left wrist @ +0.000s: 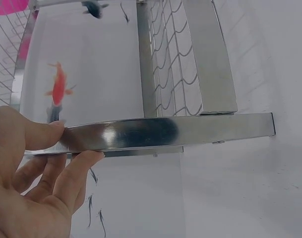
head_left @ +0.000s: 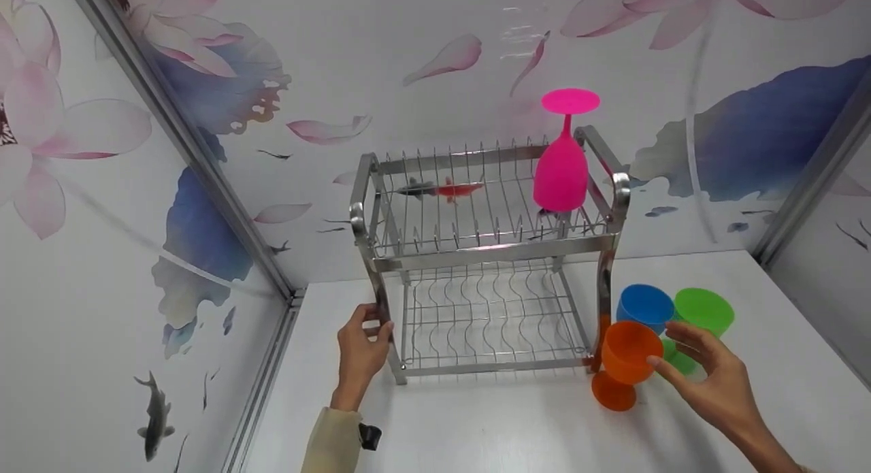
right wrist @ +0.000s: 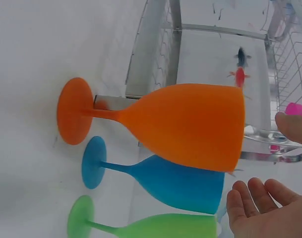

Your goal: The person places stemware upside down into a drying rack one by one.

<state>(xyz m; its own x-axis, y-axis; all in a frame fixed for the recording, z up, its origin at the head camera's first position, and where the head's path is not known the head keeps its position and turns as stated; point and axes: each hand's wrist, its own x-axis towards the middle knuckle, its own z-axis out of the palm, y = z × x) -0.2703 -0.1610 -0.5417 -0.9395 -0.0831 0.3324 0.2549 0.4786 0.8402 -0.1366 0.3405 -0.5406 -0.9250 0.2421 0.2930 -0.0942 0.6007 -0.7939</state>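
A two-tier metal dish rack (head_left: 493,254) stands in the middle of the white table. My left hand (head_left: 365,347) pinches its front left upright, thumb on one side and fingers on the other, as the left wrist view shows too. A pink goblet (head_left: 562,173) sits upside down at the right end of the upper tier. To the right of the rack, an orange goblet (head_left: 633,350) stands upright, nearest the front. My right hand (head_left: 718,381) is beside its rim, thumb and fingers spread apart; in the right wrist view a gap shows between them and the cup.
Behind the orange goblet stand a blue goblet (head_left: 645,308) and a green goblet (head_left: 708,311), both upright and close together. Panels with lotus and fish prints enclose the table at the back, left and right. A metal rail (head_left: 184,146) runs along the left corner.
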